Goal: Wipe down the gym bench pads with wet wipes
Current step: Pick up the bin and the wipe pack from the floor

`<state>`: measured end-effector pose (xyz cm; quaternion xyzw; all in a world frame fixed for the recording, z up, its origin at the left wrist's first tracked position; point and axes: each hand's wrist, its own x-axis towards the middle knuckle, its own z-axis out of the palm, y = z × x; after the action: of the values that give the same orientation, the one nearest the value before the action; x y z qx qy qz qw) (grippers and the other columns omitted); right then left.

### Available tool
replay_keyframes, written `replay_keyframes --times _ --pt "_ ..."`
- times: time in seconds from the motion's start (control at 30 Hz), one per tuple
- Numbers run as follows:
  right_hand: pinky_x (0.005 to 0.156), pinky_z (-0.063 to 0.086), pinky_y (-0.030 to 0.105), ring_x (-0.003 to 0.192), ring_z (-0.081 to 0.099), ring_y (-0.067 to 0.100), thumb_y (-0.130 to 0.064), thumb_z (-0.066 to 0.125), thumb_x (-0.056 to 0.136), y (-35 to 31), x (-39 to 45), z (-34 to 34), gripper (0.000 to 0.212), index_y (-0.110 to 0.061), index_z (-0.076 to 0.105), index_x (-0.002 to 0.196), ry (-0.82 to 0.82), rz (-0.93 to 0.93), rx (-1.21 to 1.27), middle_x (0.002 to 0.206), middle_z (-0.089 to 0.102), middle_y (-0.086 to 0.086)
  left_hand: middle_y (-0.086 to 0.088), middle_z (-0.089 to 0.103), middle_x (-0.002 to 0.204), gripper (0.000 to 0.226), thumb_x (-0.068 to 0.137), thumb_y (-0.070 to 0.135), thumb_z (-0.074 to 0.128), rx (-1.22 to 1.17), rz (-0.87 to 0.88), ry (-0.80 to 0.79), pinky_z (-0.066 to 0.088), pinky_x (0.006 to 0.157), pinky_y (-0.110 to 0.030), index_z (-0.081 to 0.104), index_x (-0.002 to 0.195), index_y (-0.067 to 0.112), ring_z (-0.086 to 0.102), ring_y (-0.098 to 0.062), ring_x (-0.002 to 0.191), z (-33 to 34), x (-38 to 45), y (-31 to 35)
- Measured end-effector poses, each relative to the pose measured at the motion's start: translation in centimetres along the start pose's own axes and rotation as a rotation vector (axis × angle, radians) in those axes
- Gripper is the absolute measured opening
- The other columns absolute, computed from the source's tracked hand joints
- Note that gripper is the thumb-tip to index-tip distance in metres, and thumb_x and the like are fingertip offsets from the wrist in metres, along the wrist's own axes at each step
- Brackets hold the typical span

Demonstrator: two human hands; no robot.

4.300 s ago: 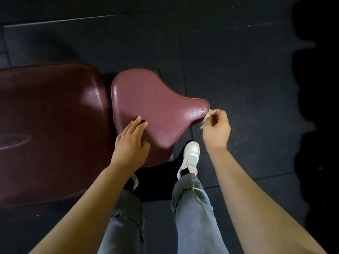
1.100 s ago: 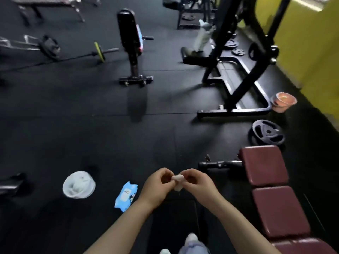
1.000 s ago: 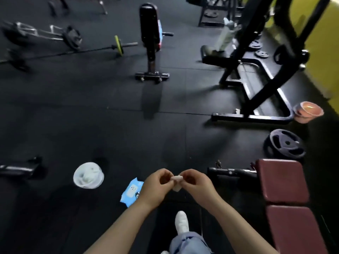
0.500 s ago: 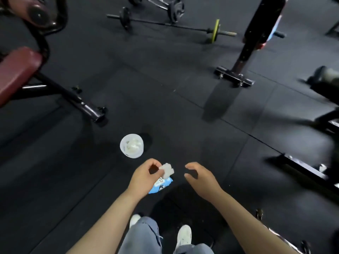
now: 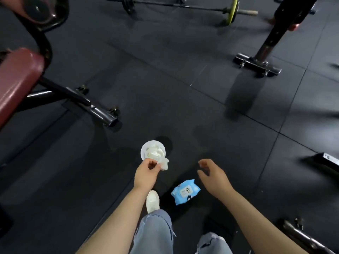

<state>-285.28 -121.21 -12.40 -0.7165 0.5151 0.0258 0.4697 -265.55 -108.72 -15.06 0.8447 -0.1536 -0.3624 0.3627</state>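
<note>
My left hand (image 5: 145, 174) pinches a crumpled white wet wipe (image 5: 164, 164) between thumb and fingers, just at the near rim of a small white bin (image 5: 153, 150) that holds several used wipes. My right hand (image 5: 212, 176) hovers to the right with loosely bent fingers and holds nothing. A blue wet wipes pack (image 5: 185, 191) lies on the black floor between my hands, near my white shoe (image 5: 152, 200). A maroon bench pad (image 5: 17, 77) shows at the left edge.
The bench's black steel leg (image 5: 80, 102) with small wheels reaches toward the bin. A barbell (image 5: 183, 6) lies at the top. A machine post and base (image 5: 256, 63) stand top right. Metal frame parts (image 5: 304, 237) sit at the lower right.
I turned from the bench and walked toward the bin. The wipe passed from both hands to my left hand alone, which now holds it at the bin's rim. My right hand let go.
</note>
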Motion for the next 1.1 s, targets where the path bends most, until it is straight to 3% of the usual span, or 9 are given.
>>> replay_keyframes --times 0.07,0.17,0.27,0.43,0.63,0.77,0.9,1.0,1.1 --pt "0.090 0.040 0.019 0.114 0.054 0.008 -0.022 0.057 0.096 -1.6 1.6 1.9 0.035 -0.024 0.052 0.131 0.016 0.038 0.031 0.123 0.057 -0.010 0.012 0.064 0.095 0.012 0.090 0.030 0.067 0.036 0.000 -0.014 0.045 0.074 -0.024 0.060 0.095 0.021 0.063 -0.013 0.094 -1.0 3.8 -0.2" --pt "0.087 0.040 0.019 0.106 0.052 0.005 -0.022 0.055 0.097 -3.7 3.6 4.1 0.036 -0.025 0.051 0.132 0.023 0.076 0.061 0.122 0.056 -0.012 0.015 0.055 0.122 0.044 0.089 0.034 0.067 0.076 -0.042 -0.045 0.042 0.086 -0.026 0.051 0.129 0.023 0.056 -0.012 0.110 -2.4 8.5 -1.4" --pt "0.086 0.040 0.018 0.103 0.052 0.004 -0.023 0.054 0.097 -4.5 4.7 5.7 0.035 -0.025 0.050 0.132 0.016 0.109 0.067 0.124 0.056 -0.011 0.009 0.048 0.135 0.059 0.090 0.033 0.065 0.160 -0.085 -0.098 0.042 0.091 -0.030 0.041 0.143 0.023 0.052 -0.018 0.123 -3.8 11.3 -3.0" --pt "0.091 0.045 0.022 0.107 0.050 0.004 -0.023 0.053 0.099 -3.7 5.7 7.9 0.033 -0.026 0.049 0.131 -0.026 0.165 0.054 0.125 0.055 -0.011 0.000 0.047 0.145 0.055 0.092 0.034 0.063 0.271 -0.092 -0.160 0.042 0.096 -0.030 0.044 0.142 0.023 0.050 -0.020 0.128 -5.3 14.1 -5.8" --pt "0.083 0.043 0.019 0.103 0.052 0.008 -0.020 0.051 0.099 0.5 8.9 11.4 0.031 -0.024 0.050 0.130 -0.075 0.254 0.052 0.128 0.056 -0.006 -0.001 0.046 0.146 0.054 0.093 0.031 0.062 0.368 -0.097 -0.247 0.040 0.108 -0.035 0.045 0.143 0.021 0.046 -0.019 0.133 -4.0 16.5 -9.6" --pt "0.081 0.048 0.024 0.099 0.052 0.011 -0.018 0.050 0.099 5.3 13.0 14.8 0.030 -0.022 0.050 0.129 -0.081 0.328 0.044 0.127 0.056 -0.002 -0.003 0.049 0.143 0.054 0.092 0.030 0.063 0.442 -0.057 -0.302 0.040 0.108 -0.034 0.046 0.142 0.017 0.047 -0.019 0.131 -0.7 19.6 -13.1" --pt "0.077 0.044 0.024 0.104 0.057 0.017 -0.016 0.047 0.099 11.4 17.9 19.0 0.034 -0.019 0.049 0.133 -0.107 0.380 0.008 0.128 0.058 0.004 -0.003 0.052 0.141 0.053 0.091 0.030 0.065 0.536 -0.016 -0.329 0.041 0.108 -0.038 0.049 0.140 0.018 0.047 -0.021 0.131 4.0 24.0 -18.0" --pt "0.076 0.049 0.029 0.090 0.059 0.019 -0.015 0.047 0.097 16.1 20.9 22.6 0.037 -0.017 0.049 0.134 -0.137 0.448 -0.027 0.110 0.061 0.003 -0.003 0.051 0.143 0.054 0.091 0.031 0.065 0.659 0.033 -0.383 0.038 0.110 -0.044 0.049 0.140 0.017 0.045 -0.023 0.132 7.6 27.1 -21.7" --pt "0.076 0.047 0.027 0.100 0.059 0.021 -0.014 0.048 0.096 21.0 23.6 26.4 0.041 -0.017 0.047 0.136 -0.161 0.504 -0.042 0.124 0.059 0.005 -0.004 0.049 0.144 0.056 0.091 0.032 0.065 0.803 0.126 -0.436 0.037 0.109 -0.041 0.046 0.141 0.014 0.044 -0.025 0.133 10.8 30.2 -25.2"
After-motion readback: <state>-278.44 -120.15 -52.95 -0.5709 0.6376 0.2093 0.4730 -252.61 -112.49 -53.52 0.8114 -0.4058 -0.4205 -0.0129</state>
